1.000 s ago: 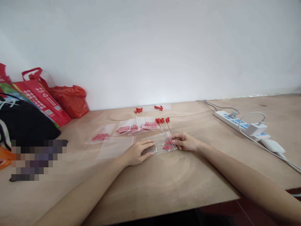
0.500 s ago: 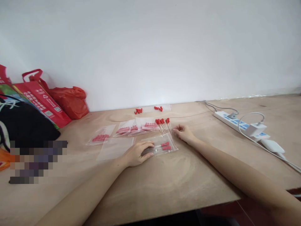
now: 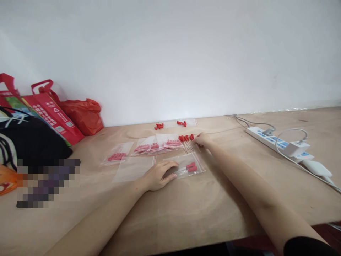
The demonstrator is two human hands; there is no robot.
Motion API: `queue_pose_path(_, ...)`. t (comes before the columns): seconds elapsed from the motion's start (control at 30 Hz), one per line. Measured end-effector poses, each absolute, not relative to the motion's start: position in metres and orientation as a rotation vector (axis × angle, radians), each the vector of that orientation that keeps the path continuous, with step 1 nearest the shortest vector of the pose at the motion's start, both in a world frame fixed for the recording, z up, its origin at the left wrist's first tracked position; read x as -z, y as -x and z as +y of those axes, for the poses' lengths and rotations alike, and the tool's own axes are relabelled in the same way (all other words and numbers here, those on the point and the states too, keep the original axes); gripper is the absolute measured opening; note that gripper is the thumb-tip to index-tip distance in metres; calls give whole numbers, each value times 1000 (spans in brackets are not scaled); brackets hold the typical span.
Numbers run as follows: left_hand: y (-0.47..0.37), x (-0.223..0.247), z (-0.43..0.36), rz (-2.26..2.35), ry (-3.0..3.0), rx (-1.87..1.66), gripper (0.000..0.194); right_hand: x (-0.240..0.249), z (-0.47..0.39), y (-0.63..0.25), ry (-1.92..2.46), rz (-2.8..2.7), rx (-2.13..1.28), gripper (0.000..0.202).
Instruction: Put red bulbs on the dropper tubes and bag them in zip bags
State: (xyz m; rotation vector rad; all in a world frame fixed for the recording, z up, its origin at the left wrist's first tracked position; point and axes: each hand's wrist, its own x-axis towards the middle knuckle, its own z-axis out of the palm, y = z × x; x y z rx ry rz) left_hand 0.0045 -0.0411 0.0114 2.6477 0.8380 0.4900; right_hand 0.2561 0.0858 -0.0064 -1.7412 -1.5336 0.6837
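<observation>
My left hand [image 3: 160, 175] is curled over the left end of a clear zip bag [image 3: 186, 174] and holds it against the table. Inside that bag lie two sticks with red tips [image 3: 191, 166]. Just behind it, several pale sticks with red heads [image 3: 186, 138] lie side by side, heads pointing away. At the right end of this row, my right hand [image 3: 201, 140] has its fingertips closed on a red-headed stick, mostly hidden by the fingers. A flat bag [image 3: 133, 170] without visible contents lies left of my left hand.
Filled bags with red tips [image 3: 154, 145] overlap behind my left hand, and another filled bag [image 3: 117, 154] lies farther left. Loose red pieces [image 3: 159, 126] are near the wall. A power strip [image 3: 277, 144] with cables stands right. Red carrier bags [image 3: 53, 115] and a black bag [image 3: 34, 142] are left.
My right hand has moved a little away from me, from beside the row of sticks onto its right end. My left hand stays on the bag. The camera view has shifted slightly.
</observation>
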Motion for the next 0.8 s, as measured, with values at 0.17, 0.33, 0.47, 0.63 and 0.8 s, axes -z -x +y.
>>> queue_pose_path(0.17, -5, -12, -41, 839, -2651, -488, 32, 6, 59, -269, 1564, -1318, -931, 28)
queue_pose_path(0.33, -5, -11, -40, 857, -2654, -473, 33, 11, 30, -279, 1414, -1235, -1055, 36)
queue_pose_path(0.47, -5, -11, -39, 863, -2660, -469, 34, 15, 34, -271, 1363, -1176, -1092, 31)
queue_pose_path(0.63, -6, -12, -40, 870, -2667, -458, 34, 14, 37, -264, 1335, -1070, -1052, 38)
queue_pose_path(0.8, -5, -11, -40, 870, -2678, -457, 34, 16, 5, -277, 1196, -971, -1051, 69)
